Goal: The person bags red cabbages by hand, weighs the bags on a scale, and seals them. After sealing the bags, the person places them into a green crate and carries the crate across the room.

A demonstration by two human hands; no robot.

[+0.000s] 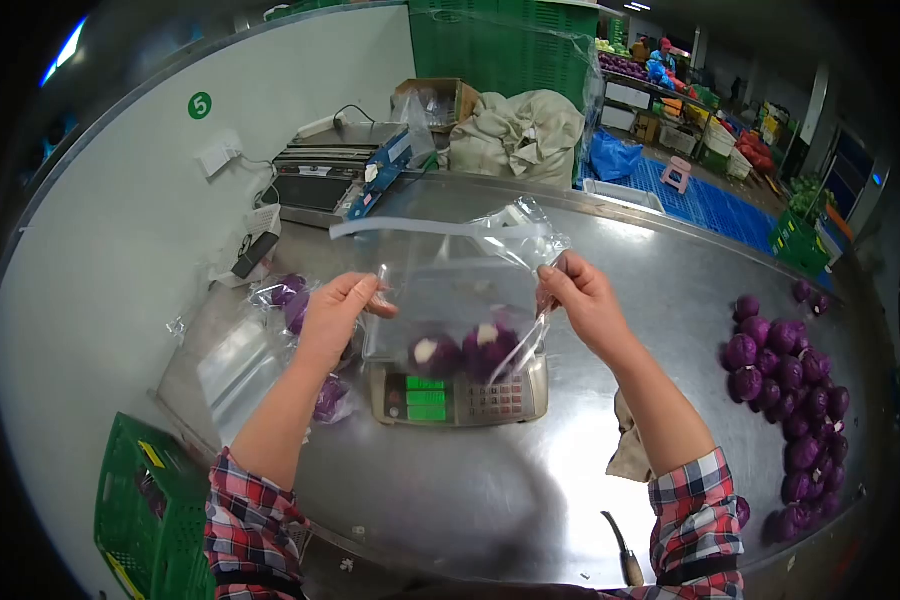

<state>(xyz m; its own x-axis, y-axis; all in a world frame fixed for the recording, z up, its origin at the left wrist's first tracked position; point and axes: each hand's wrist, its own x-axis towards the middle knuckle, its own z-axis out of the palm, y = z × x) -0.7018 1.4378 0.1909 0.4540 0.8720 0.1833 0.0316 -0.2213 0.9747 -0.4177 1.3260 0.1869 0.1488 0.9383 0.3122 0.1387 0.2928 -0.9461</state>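
Observation:
A clear plastic bag [450, 270] with a white strip along its top is spread between my hands, in front of the digital scale [458, 400]. Two purple cabbages [488, 348] with pale cut stems show through the film, at the scale's platform; whether they lie inside the bag I cannot tell. My left hand [355, 300] pinches the bag's left side, thumb against fingers. Closed on the bag's right edge is my right hand [580, 295]. The scale's display glows green.
Many loose purple cabbages [790, 370] lie at the right of the metal table [450, 480]. A knife [623, 552] and a brown cloth [630, 445] are near the front. Flat bags [240, 370], a sealing machine [335, 172] and a green crate [160, 520] stand left.

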